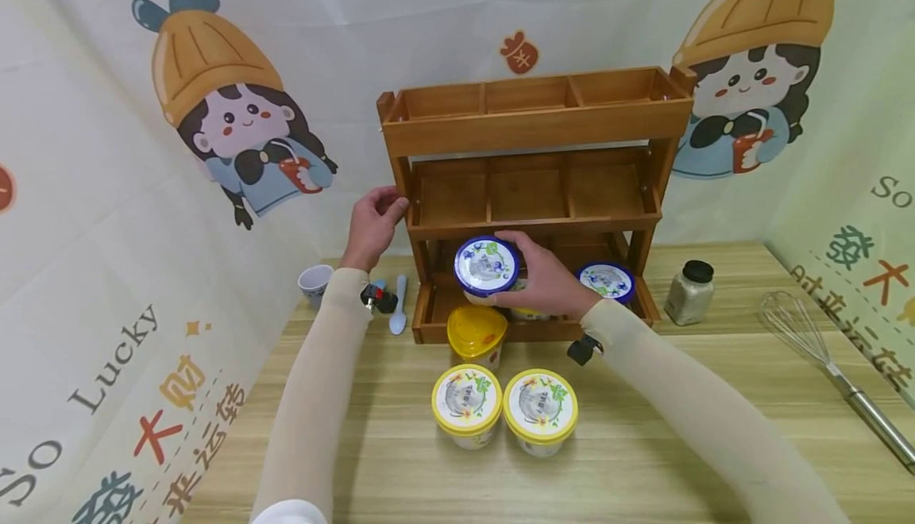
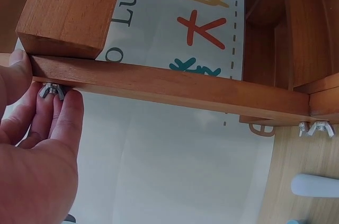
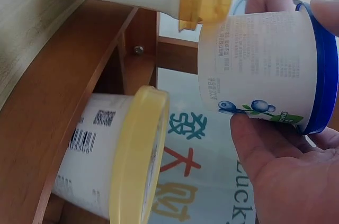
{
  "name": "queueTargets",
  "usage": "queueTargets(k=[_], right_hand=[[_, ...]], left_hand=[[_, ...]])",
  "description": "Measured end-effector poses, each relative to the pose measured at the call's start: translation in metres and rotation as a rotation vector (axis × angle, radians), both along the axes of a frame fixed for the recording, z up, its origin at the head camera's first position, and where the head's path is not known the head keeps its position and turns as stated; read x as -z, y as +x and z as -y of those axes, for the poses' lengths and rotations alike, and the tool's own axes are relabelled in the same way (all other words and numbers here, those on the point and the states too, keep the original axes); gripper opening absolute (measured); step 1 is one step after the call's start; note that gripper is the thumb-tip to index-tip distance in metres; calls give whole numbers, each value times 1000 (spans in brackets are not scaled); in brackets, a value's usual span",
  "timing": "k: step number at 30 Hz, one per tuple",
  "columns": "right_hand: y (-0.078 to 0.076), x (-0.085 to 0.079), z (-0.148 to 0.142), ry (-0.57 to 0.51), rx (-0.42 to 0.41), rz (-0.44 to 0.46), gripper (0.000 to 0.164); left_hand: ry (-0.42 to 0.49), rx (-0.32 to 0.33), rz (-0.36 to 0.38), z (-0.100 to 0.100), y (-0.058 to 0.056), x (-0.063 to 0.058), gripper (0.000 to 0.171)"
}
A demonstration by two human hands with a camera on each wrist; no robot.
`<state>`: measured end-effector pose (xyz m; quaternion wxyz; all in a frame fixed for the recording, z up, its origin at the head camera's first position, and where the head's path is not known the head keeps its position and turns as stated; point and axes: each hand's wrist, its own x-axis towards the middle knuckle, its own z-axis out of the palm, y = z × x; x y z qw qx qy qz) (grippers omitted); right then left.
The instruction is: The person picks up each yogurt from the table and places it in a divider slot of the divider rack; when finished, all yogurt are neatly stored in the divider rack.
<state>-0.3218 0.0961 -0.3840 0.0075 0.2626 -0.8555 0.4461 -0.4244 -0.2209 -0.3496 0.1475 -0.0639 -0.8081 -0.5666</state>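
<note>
My right hand [image 1: 546, 279] grips a white yogurt tub with a blue lid [image 1: 487, 265], held in front of the shelf's lower part. In the right wrist view, blueberries are printed on this tub [image 3: 254, 68]. My left hand [image 1: 373, 226] holds the left side post of the three-tier wooden shelf [image 1: 525, 140]; in the left wrist view its thumb lies over the post [image 2: 175, 83] and its fingers are beneath, by a wing nut [image 2: 51, 91]. On the bottom tier stand a yellow-lidded tub [image 3: 140, 155], partly hidden by my right hand in the head view, and another blue-lidded tub [image 1: 606, 281].
A cup with a yellow translucent lid [image 1: 476, 333] and two yellow-lidded tubs [image 1: 467, 401] stand before the shelf. To the right are a black-capped jar [image 1: 690, 294] and a whisk [image 1: 822, 349]. Leftward, a small cup [image 1: 314, 282] and a pale spoon [image 1: 399, 307] are on the table.
</note>
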Motion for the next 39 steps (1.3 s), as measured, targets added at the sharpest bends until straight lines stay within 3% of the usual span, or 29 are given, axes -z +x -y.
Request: queueTargets(k=[11, 28, 39], right_hand=[[-19, 9, 22, 83, 33, -19, 103], [-38, 16, 50, 167, 46, 80, 103], [-59, 27, 61, 233, 26, 67, 104]], left_hand=[[2, -3, -9, 0, -1, 1, 46], [-1, -12, 2, 1, 1, 0, 47], [-8, -8, 11, 0, 1, 0, 47]])
